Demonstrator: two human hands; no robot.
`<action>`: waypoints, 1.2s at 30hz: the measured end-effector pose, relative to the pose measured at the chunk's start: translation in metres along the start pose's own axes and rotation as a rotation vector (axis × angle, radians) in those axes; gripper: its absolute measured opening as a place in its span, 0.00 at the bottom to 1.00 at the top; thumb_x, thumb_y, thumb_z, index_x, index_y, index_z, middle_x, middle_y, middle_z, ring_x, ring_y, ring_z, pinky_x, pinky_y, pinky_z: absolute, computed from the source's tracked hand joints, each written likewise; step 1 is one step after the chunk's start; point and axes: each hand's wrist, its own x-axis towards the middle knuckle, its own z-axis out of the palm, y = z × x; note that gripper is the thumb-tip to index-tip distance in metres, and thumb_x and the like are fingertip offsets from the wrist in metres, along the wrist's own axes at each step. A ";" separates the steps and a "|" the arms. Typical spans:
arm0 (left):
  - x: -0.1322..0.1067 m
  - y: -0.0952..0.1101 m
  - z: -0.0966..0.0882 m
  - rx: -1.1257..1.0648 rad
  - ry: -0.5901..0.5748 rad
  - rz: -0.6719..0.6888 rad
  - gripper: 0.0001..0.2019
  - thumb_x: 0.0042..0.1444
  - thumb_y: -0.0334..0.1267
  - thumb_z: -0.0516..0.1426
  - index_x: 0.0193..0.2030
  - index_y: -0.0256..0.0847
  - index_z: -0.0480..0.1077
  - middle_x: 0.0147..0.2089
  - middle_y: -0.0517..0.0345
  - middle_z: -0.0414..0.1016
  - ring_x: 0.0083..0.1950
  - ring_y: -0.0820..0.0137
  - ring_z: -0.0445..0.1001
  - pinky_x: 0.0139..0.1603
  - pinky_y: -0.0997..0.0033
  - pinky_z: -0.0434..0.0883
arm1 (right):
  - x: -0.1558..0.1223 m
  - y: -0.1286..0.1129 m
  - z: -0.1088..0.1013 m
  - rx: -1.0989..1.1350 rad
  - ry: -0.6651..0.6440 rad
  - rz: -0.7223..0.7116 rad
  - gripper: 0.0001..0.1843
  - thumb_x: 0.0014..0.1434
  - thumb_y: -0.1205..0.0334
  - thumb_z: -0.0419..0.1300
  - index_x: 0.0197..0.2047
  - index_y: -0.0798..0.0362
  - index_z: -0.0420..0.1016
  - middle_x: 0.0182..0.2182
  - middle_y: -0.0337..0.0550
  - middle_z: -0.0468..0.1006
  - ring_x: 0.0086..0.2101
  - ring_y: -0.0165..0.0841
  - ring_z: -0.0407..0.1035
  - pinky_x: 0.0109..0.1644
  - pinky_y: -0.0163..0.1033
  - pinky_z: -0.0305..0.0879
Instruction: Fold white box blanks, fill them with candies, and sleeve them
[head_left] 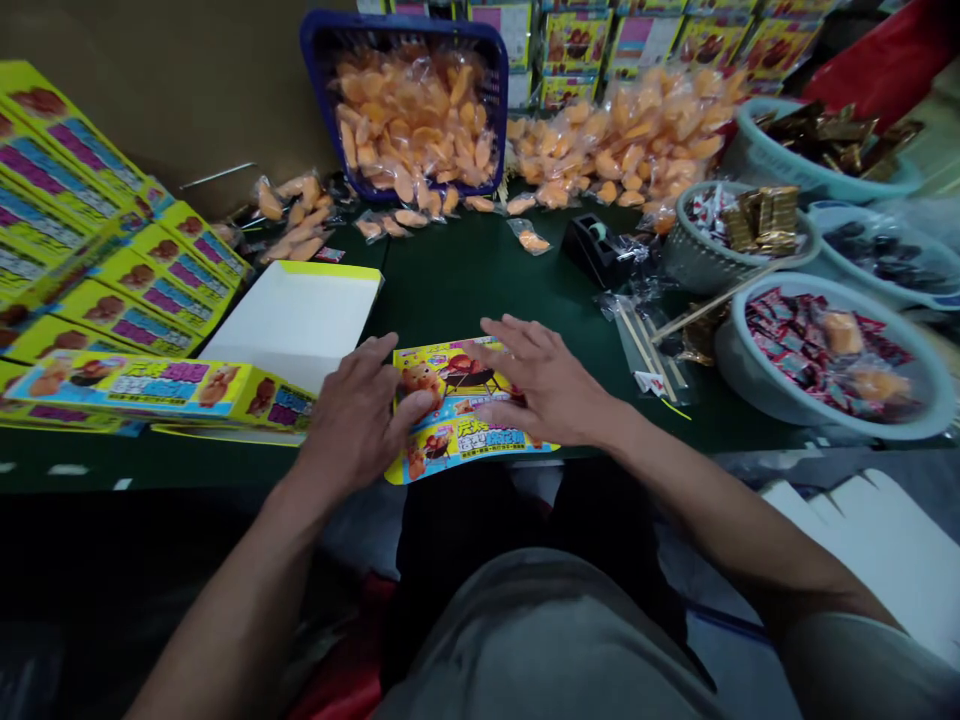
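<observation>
A yellow and blue printed carton (450, 400) lies at the table's near edge, its lower flap tilted toward me. My left hand (364, 405) rests at the carton's left end, fingers stretched out and thumb over the print. Across the right half lies my right hand (544, 385), its fingers spread and pointing left. Neither hand is wrapped round anything. Left of them is an open carton (300, 315) with a white inside. A closed printed box (142, 385) sits in front of stacked boxes (142, 280).
Bagged orange pieces fill a blue basket (499, 110) and form a heap (637, 140) beside it. A black tape dispenser (592, 250) stands near wooden sticks (645, 345). Bowls crowd the right, one with red sachets (795, 350). White card sheets (885, 550) lie below the table edge.
</observation>
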 end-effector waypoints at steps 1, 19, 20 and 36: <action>0.003 0.009 0.005 0.042 0.011 -0.008 0.23 0.69 0.55 0.57 0.56 0.36 0.76 0.78 0.35 0.61 0.79 0.40 0.60 0.75 0.32 0.64 | 0.004 0.000 0.009 -0.038 -0.046 -0.003 0.41 0.69 0.32 0.60 0.78 0.37 0.60 0.79 0.48 0.54 0.77 0.57 0.46 0.77 0.73 0.49; -0.080 0.052 0.042 0.377 0.028 0.373 0.34 0.68 0.36 0.61 0.79 0.42 0.58 0.78 0.39 0.62 0.81 0.41 0.56 0.56 0.49 0.71 | -0.066 -0.017 0.034 -0.076 -0.105 -0.055 0.70 0.49 0.15 0.63 0.83 0.43 0.47 0.82 0.58 0.37 0.78 0.69 0.28 0.75 0.82 0.43; -0.086 0.054 0.044 0.386 0.078 0.398 0.31 0.69 0.37 0.60 0.78 0.42 0.60 0.77 0.39 0.65 0.79 0.42 0.60 0.52 0.52 0.72 | -0.075 -0.021 0.035 -0.081 -0.118 -0.066 0.71 0.48 0.16 0.66 0.83 0.44 0.48 0.82 0.59 0.37 0.78 0.69 0.29 0.76 0.81 0.43; 0.105 0.017 -0.063 -0.323 -0.597 -0.002 0.41 0.54 0.54 0.68 0.74 0.56 0.67 0.62 0.63 0.82 0.57 0.57 0.81 0.56 0.63 0.75 | 0.040 0.046 -0.069 0.485 -0.238 -0.110 0.38 0.67 0.49 0.68 0.76 0.47 0.64 0.65 0.47 0.76 0.60 0.43 0.74 0.65 0.48 0.71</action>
